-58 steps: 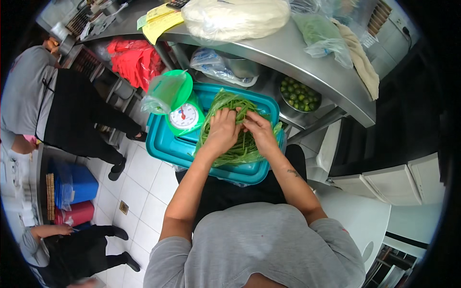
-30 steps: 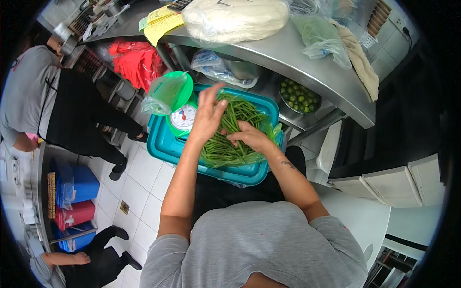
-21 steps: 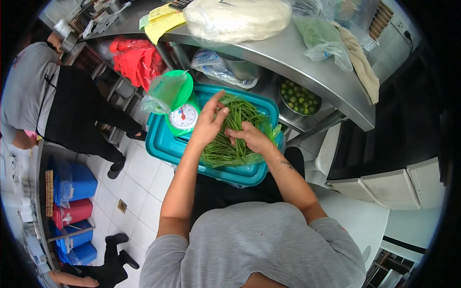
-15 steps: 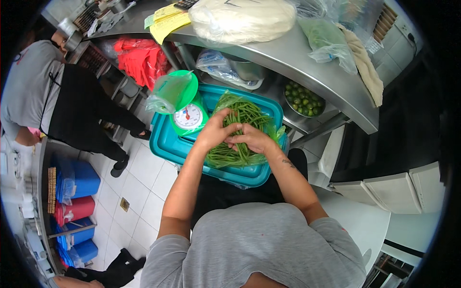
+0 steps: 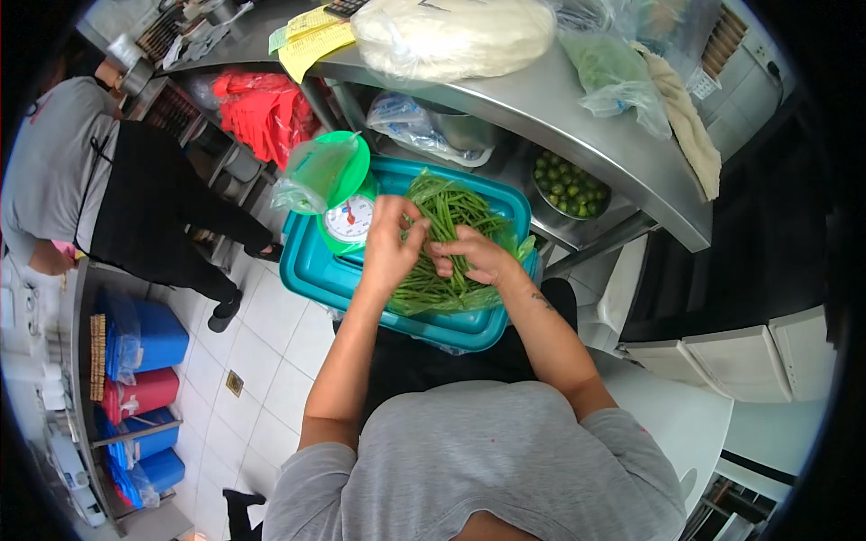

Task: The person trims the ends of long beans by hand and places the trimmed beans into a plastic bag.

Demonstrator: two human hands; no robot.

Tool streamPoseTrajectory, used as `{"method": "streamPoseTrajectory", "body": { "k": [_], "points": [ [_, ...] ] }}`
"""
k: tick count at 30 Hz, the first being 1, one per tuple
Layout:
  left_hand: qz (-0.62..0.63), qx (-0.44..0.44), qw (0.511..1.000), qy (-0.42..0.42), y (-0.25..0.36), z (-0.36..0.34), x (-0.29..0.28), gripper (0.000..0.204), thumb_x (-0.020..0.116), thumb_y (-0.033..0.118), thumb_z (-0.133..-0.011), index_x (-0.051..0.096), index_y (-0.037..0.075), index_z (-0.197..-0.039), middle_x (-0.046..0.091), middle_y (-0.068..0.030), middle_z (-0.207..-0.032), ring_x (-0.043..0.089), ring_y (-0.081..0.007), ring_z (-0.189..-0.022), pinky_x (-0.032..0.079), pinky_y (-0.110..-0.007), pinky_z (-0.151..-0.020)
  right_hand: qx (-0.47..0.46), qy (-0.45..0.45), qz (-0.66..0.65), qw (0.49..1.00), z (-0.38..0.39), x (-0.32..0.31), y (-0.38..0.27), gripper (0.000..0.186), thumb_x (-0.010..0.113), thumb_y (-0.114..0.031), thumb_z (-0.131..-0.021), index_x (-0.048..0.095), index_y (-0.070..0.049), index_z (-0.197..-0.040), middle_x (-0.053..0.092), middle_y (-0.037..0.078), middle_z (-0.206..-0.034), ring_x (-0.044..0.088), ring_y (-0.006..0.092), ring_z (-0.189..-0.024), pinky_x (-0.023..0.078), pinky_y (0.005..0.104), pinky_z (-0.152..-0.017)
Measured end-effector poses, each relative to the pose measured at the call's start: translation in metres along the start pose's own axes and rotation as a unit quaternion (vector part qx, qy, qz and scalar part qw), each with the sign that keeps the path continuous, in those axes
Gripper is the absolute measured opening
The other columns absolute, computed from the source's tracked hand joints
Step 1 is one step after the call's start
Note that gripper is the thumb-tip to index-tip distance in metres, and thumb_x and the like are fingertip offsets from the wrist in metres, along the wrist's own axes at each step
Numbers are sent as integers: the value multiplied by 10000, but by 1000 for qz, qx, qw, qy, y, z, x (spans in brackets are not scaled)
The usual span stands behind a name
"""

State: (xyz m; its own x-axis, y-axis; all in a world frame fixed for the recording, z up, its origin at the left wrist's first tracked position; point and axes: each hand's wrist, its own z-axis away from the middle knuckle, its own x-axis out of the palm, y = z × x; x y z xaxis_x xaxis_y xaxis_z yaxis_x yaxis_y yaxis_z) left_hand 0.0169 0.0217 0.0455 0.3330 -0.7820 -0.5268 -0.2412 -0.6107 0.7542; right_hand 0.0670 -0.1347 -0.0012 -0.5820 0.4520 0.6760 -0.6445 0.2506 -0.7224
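- Green beans (image 5: 442,243): long, thin, bright green pods heaped loosely in one teal tub (image 5: 316,275) on the person's lap.
- Left hand (image 5: 390,248): palm down on the heap, fingers curled around a few pods.
- Right hand (image 5: 474,257): just beside it, fingertips pinching pods.
- One green scale (image 5: 350,216) stands in the tub.

Green beans over a teal tub, with a green scale beside them.
The long beans (image 5: 442,234) are dark green; the tub (image 5: 316,275) is teal; the scale (image 5: 347,216) has a white dial; bags (image 5: 271,113) behind are red; the limes (image 5: 568,180) are green; the floor tiles (image 5: 271,343) are white.
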Motion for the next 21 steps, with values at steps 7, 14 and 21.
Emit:
{"method": "streamPoseTrajectory", "body": {
  "k": [7,14,21],
  "points": [
    [-103,10,995,-2,-3,17,22,180,677,43,-727,531,-3,-821,504,-136,-796,547,-292,-685,445,-367,-596,-21,67,15,997,-2,1,6,222,515,19,-696,529,-17,-914,544,61,-797,529,164,-663,426,278,-586],
    [-86,69,994,5,-4,18,26,122,628,18,-765,525,-10,-825,529,-140,-761,561,-276,-638,447,-362,-562,-26,97,-15,995,1,1,8,250,500,24,-693,533,-7,-938,552,73,-814,546,171,-707,444,283,-612],
    [24,-155,988,14,-6,14,7,49,561,3,-793,523,-3,-823,589,-128,-693,582,-287,-623,461,-348,-586,-41,24,-82,995,4,-15,11,415,486,-3,-727,519,6,-1141,567,87,-888,547,166,-747,454,278,-651]
  ]
}}
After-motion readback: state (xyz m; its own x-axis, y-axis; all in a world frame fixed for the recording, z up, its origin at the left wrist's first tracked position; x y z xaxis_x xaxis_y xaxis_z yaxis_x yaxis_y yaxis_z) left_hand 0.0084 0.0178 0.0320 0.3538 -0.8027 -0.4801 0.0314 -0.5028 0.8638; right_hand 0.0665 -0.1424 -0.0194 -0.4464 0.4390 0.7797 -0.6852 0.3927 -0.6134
